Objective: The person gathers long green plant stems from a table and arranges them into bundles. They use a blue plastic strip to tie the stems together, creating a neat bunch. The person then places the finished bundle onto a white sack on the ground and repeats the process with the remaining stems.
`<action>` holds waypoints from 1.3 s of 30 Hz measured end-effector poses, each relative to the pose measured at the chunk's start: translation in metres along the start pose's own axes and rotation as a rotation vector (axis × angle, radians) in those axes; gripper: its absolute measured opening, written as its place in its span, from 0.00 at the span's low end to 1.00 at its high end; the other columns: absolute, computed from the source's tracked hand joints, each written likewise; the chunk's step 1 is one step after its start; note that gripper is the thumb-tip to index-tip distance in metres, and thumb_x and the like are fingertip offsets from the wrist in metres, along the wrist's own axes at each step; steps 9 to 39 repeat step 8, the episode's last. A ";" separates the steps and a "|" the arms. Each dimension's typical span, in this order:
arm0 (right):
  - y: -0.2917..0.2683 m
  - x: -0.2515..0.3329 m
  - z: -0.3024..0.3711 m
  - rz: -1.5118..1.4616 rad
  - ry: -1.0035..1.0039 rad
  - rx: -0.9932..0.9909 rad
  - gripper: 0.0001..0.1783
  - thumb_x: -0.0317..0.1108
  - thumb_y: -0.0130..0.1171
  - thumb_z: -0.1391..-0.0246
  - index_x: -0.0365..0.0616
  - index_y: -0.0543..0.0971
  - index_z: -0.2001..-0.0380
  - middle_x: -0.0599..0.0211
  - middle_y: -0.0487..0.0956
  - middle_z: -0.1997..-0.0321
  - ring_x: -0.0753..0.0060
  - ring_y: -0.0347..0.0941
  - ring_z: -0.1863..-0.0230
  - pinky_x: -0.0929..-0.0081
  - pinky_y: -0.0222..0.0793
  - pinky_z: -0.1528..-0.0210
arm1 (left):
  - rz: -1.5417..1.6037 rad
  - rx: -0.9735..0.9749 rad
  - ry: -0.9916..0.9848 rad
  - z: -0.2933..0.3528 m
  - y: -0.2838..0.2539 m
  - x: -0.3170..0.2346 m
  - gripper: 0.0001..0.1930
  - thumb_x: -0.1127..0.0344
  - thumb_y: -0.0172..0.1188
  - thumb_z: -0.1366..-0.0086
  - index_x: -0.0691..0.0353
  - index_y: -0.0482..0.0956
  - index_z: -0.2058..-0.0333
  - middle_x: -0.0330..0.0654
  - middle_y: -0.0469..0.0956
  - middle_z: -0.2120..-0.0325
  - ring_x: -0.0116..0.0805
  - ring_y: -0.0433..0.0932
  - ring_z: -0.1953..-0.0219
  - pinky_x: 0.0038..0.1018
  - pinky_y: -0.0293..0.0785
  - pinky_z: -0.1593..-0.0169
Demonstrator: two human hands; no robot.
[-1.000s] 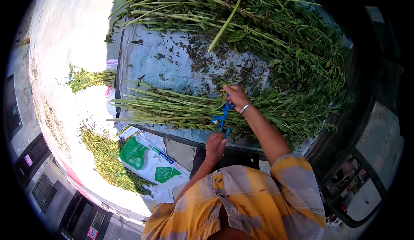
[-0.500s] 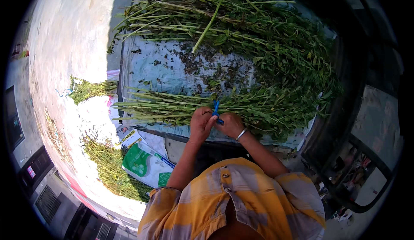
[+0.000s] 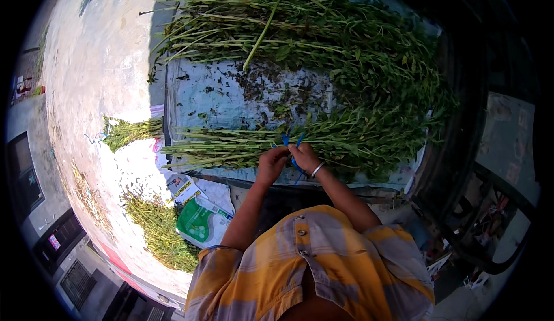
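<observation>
A bundle of long green leafy stalks (image 3: 231, 145) lies crosswise in front of me, its bare stem ends to the left and leaves to the right. A blue tie (image 3: 299, 140) is around its middle, with loose ends sticking up and hanging down. My left hand (image 3: 272, 164) pinches the tie at the bundle's near side. Close beside it, my right hand (image 3: 305, 157), below a pale bracelet, also has its fingers closed on the tie. How the tie runs under the fingers is hidden.
A larger heap of leafy stalks (image 3: 323, 27) lies at the far side of the pale sheet (image 3: 196, 93), which is strewn with leaf scraps. On the sunlit ground to the left are plant piles (image 3: 158, 228). A green and white sack (image 3: 202, 223) lies near my left forearm.
My hands have moved slightly apart, and the blue tie's ends now spread above and below the fingers. The whole view has shifted a little.
</observation>
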State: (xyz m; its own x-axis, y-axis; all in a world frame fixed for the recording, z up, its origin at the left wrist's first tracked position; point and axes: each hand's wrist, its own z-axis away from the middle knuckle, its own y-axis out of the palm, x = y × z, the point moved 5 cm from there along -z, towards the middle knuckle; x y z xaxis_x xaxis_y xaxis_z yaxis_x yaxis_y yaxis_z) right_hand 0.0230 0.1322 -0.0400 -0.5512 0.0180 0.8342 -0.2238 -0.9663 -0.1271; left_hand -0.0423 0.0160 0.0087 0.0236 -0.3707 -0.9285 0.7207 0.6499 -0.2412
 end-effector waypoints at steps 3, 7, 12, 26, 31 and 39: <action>0.001 -0.016 -0.001 -0.101 0.030 0.005 0.29 0.45 0.49 0.44 0.41 0.64 0.94 0.69 0.57 0.95 0.75 0.52 0.92 0.66 0.47 0.86 | -0.152 -0.005 0.041 -0.005 0.004 -0.008 0.09 0.75 0.58 0.48 0.63 0.78 0.66 0.45 0.77 0.71 0.39 0.77 0.70 0.30 0.71 0.69; -0.012 0.006 0.003 -0.161 0.232 0.033 0.28 0.47 0.49 0.44 0.43 0.69 0.93 0.71 0.63 0.95 0.76 0.58 0.92 0.67 0.54 0.85 | 0.260 -0.033 -0.280 0.001 0.003 0.039 0.07 0.74 0.55 0.43 0.61 0.78 0.65 0.44 0.78 0.69 0.41 0.78 0.68 0.32 0.73 0.64; -0.016 0.016 0.003 -0.217 0.207 -0.006 0.26 0.47 0.51 0.45 0.46 0.71 0.92 0.73 0.66 0.94 0.75 0.62 0.90 0.67 0.57 0.83 | 0.482 -0.029 -0.437 0.006 0.005 0.057 0.07 0.74 0.54 0.41 0.59 0.78 0.64 0.43 0.79 0.68 0.43 0.78 0.67 0.34 0.74 0.62; -0.016 0.016 0.003 -0.217 0.207 -0.006 0.26 0.47 0.51 0.45 0.46 0.71 0.92 0.73 0.66 0.94 0.75 0.62 0.90 0.67 0.57 0.83 | 0.482 -0.029 -0.437 0.006 0.005 0.057 0.07 0.74 0.54 0.41 0.59 0.78 0.64 0.43 0.79 0.68 0.43 0.78 0.67 0.34 0.74 0.62; -0.016 0.016 0.003 -0.217 0.207 -0.006 0.26 0.47 0.51 0.45 0.46 0.71 0.92 0.73 0.66 0.94 0.75 0.62 0.90 0.67 0.57 0.83 | 0.482 -0.029 -0.437 0.006 0.005 0.057 0.07 0.74 0.54 0.41 0.59 0.78 0.64 0.43 0.79 0.68 0.43 0.78 0.67 0.34 0.74 0.62; -0.016 0.016 0.003 -0.217 0.207 -0.006 0.26 0.47 0.51 0.45 0.46 0.71 0.92 0.73 0.66 0.94 0.75 0.62 0.90 0.67 0.57 0.83 | 0.482 -0.029 -0.437 0.006 0.005 0.057 0.07 0.74 0.54 0.41 0.59 0.78 0.64 0.43 0.79 0.68 0.43 0.78 0.67 0.34 0.74 0.62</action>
